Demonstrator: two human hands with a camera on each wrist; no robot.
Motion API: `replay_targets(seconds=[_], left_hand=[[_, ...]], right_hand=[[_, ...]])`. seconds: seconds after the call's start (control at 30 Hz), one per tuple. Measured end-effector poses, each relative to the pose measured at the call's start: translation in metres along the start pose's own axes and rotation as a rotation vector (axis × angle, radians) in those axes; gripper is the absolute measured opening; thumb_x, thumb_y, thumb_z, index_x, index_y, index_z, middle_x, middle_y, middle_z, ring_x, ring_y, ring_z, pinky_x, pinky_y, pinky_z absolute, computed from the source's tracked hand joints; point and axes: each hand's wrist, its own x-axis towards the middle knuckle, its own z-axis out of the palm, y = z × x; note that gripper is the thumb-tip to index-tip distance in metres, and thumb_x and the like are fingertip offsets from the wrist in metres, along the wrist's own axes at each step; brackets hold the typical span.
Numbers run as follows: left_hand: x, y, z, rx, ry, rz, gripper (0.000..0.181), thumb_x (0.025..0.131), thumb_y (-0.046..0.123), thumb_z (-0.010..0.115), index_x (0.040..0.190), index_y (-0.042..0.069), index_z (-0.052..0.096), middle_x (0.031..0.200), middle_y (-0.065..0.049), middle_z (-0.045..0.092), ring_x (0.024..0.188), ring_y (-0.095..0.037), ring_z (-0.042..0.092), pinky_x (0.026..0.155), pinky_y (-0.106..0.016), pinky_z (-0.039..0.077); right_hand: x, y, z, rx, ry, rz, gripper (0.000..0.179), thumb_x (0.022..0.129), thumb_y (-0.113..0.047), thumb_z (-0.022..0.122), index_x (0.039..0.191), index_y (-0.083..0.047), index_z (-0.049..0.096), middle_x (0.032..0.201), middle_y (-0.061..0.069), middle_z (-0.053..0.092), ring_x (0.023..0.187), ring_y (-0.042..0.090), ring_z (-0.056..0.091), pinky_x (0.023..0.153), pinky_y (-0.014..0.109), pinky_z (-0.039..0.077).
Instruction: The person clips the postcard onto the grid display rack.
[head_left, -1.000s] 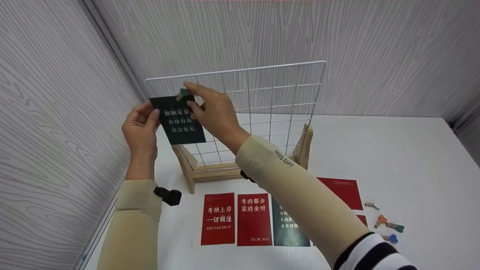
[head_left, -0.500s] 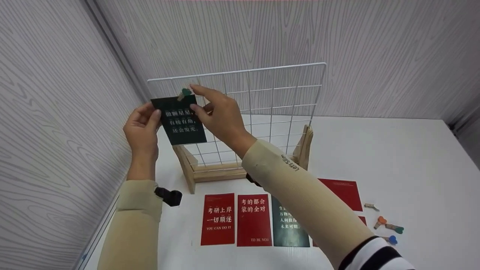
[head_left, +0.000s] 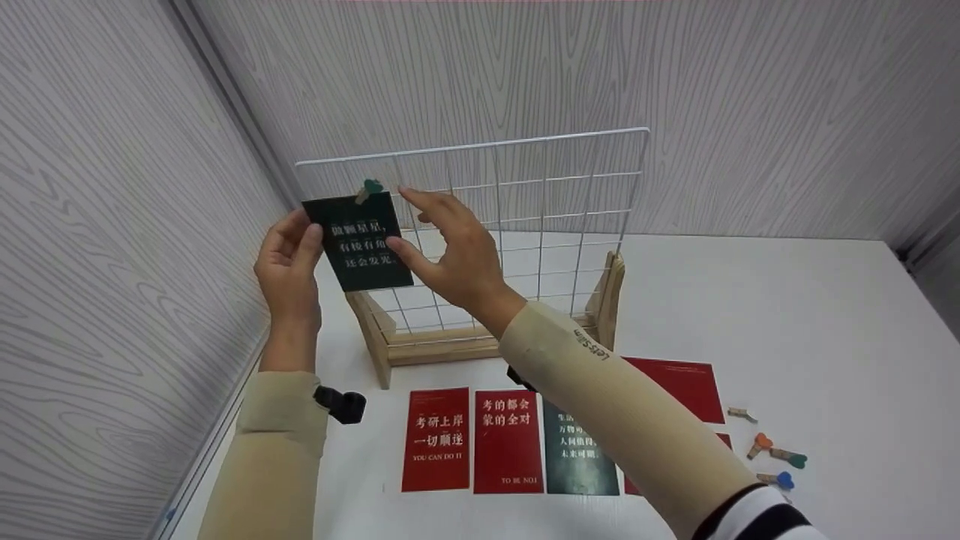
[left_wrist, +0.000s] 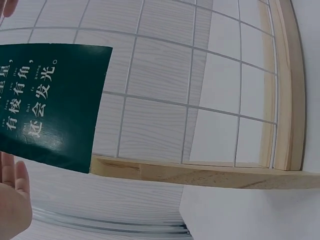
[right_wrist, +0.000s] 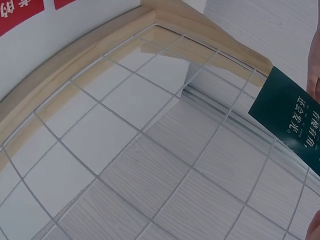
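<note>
A dark green card (head_left: 358, 279) with white Chinese characters hangs at the upper left of a white wire grid (head_left: 480, 142), slightly tilted. On its top edge sits a small clothespin (head_left: 370, 189) with a green heart. My left hand (head_left: 289, 262) pinches the card's left edge, thumb in front and fingers behind. My right hand (head_left: 461, 255) is spread beside the right edge, its thumb tip overlapping the card in the head view and its index finger right of the clothespin. In the left wrist view, the card (left_wrist: 65, 115) lies in front of the wires.
The grid stands in a wooden base (head_left: 442, 349) on a white table. In front lie red cards (head_left: 436, 476) and another green card (head_left: 581, 480), partly under my right forearm. Several loose clothespins (head_left: 789, 457) lie at the right. A wood-grain wall (head_left: 112, 225) rises close on the left.
My right hand has let go of the green-heart clothespin and moved right and down, its fingers spreading. The clothespin stays on the card, while my left hand keeps its place at the edge.
</note>
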Motion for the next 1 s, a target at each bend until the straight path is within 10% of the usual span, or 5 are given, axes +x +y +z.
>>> replay_targets(seconds=[0.17,1.0], left_hand=[[-0.008,-0.004,-0.004,0.056,-0.029,0.018,0.044,0.094,0.015,0.06,0.135,0.003,0.048,0.126,-0.009,0.053,0.121,-0.02,0.046,0.103,-0.03,0.037],[-0.073,-0.045,-0.029,0.341,-0.126,-0.03,0.069,0.092,0.018,0.062,0.149,0.008,0.024,0.146,-0.011,0.035,0.133,-0.024,0.033,0.107,-0.045,0.027]], right_hand=[[-0.011,0.005,0.003,-0.033,0.021,-0.03,0.057,0.089,-0.036,0.066,0.136,-0.009,0.051,0.132,0.008,0.052,0.124,0.017,0.043,0.105,0.03,0.03],[-0.075,0.025,0.005,-0.034,-0.122,0.124,0.07,0.085,-0.044,0.067,0.145,-0.019,0.04,0.143,0.006,0.04,0.132,0.02,0.032,0.105,0.048,0.026]])
